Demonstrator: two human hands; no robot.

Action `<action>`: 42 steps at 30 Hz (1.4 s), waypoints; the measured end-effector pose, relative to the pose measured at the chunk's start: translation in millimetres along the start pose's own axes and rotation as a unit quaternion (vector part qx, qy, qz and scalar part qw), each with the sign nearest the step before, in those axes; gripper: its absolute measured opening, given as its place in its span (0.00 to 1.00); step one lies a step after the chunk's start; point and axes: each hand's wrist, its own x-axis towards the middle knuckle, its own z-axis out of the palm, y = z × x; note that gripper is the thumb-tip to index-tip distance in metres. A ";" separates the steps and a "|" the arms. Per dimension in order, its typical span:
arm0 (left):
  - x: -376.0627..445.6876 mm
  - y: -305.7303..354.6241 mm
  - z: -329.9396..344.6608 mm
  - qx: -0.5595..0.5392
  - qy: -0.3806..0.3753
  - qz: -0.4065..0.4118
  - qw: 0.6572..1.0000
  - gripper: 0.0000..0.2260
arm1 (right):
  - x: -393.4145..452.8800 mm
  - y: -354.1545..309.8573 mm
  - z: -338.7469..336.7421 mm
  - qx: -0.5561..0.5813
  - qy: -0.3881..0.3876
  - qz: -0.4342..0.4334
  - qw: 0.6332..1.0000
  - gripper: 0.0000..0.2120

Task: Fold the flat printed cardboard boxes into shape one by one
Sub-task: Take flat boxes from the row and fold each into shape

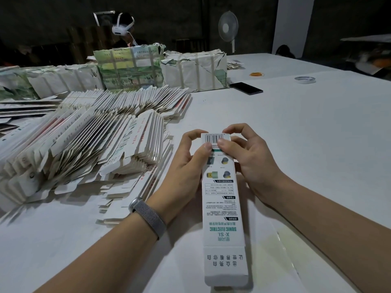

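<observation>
A long white printed box (222,208) with green lettering and a barcode at its far end is held over the table in front of me, its near flap open toward me. My left hand (186,163) grips the box's far left side, thumb pressing near the barcode. My right hand (245,159) grips the far right side, thumb on the barcode and fingers curled over the top end. A large heap of flat printed boxes (88,140) lies to the left of my hands.
Strapped bundles of wrapped stock (194,68) stand at the back of the white table (306,144). A black phone (246,88), a tape roll (304,79) and rubber bands (256,74) lie at the far right. A person wearing a headset (122,28) sits behind the bundles; a fan (228,26) stands further back.
</observation>
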 end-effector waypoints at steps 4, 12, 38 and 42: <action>0.3 0.7 1.5 -0.011 0.009 0.003 1.000 0.05 | -1.4 -1.0 0.5 -0.015 -0.016 0.019 1.000 0.06; -0.5 2.3 3.8 0.000 0.011 -0.004 1.000 0.05 | 0.8 -2.9 -1.0 -0.014 -0.011 0.038 0.999 0.03; 18.6 -24.9 -17.6 0.025 0.112 -0.019 0.993 0.04 | -30.3 -91.8 -129.4 -0.720 0.006 0.088 0.688 0.31; 24.3 -34.6 -23.9 0.059 0.073 -0.013 0.996 0.09 | -63.0 -112.7 -219.1 -0.783 0.069 0.178 0.591 0.28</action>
